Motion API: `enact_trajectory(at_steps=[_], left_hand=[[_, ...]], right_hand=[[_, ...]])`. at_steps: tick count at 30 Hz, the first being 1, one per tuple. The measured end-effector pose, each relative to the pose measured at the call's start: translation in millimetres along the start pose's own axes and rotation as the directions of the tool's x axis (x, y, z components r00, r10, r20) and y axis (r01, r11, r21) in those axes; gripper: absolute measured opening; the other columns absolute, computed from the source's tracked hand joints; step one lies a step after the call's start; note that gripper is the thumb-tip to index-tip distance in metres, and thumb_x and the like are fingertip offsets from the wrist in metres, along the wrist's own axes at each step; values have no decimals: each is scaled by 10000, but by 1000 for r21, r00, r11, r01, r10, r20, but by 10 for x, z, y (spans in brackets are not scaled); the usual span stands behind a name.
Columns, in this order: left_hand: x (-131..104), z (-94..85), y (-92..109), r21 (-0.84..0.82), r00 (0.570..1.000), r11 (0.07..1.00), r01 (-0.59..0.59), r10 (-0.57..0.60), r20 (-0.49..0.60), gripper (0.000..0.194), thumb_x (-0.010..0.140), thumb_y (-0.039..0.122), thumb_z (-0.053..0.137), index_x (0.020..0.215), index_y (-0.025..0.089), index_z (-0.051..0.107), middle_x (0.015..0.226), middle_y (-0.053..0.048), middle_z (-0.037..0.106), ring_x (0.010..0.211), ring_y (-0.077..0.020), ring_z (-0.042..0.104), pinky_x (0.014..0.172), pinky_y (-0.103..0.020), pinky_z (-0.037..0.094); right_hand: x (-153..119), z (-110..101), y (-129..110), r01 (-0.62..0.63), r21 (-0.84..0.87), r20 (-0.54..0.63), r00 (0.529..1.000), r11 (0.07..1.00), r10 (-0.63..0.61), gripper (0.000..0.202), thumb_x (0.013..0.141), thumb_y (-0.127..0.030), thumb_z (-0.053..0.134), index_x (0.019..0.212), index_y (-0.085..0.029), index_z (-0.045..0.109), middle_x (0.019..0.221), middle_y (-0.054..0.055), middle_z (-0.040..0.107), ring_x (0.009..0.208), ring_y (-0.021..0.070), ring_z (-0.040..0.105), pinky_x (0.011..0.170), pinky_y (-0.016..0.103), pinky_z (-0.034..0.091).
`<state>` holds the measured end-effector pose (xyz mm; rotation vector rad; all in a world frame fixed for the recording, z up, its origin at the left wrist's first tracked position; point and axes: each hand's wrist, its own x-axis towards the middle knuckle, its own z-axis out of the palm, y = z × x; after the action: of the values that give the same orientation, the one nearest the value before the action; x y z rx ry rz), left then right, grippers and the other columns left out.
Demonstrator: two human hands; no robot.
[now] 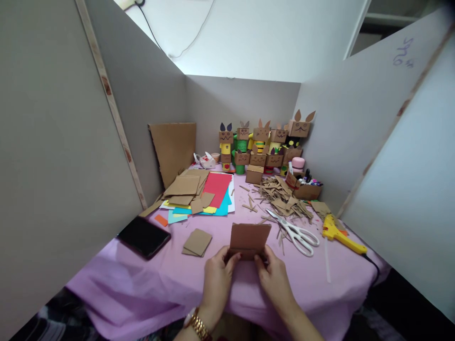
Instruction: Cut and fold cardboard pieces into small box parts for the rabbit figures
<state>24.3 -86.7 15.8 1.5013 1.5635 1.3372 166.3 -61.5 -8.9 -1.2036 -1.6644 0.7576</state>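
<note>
Both hands grip a folded piece of cardboard (250, 237) above the near part of the table, one larger flap standing up and a narrow strip bent toward me. My left hand (221, 274) pinches its lower left corner between thumb and fingers. At the lower right corner, my right hand (273, 272) pinches it the same way. Left of my hands lie small cardboard squares (197, 242), overlapping flat on the cloth. White-handled scissors (296, 234) rest to the right, blades pointing away to the left.
A yellow glue gun (341, 236) lies at the right, near a glue stick (327, 260). Cardboard scraps (280, 194) are heaped behind the scissors. Stacked cardboard (183, 185) and red paper (217, 188) sit back left, a black tablet (144, 237) nearer. Cardboard animal figures (261, 135) stand behind.
</note>
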Motion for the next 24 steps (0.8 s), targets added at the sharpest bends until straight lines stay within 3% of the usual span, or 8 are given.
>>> enact_trajectory(at_steps=[13,19,24], left_hand=[[9,-48,-51,9,1000,1000,-1,0,19,218,782,293,557,902,174,695,873,-74,757,774,-219,668,684,-264,463],[59,-56,-66,-4,999,1000,-2,2,32,244,777,334,543,885,167,684,892,-88,755,789,-238,666,697,-285,465],[103,-83,-51,-37,998,999,10,-8,57,280,742,382,553,859,166,688,865,-81,758,792,-253,661,698,-294,466]], right_hand=[[-13,-16,-21,13,18,35,999,1000,-13,216,838,-213,411,985,-140,551,795,85,654,750,241,607,691,324,443],[32,8,-55,3,108,29,1000,994,-6,170,722,-145,523,879,-149,587,708,43,649,645,209,596,604,283,451],[58,-26,-113,-1,242,19,1000,970,-4,166,782,-252,538,884,-142,610,771,75,683,755,237,626,676,313,480]])
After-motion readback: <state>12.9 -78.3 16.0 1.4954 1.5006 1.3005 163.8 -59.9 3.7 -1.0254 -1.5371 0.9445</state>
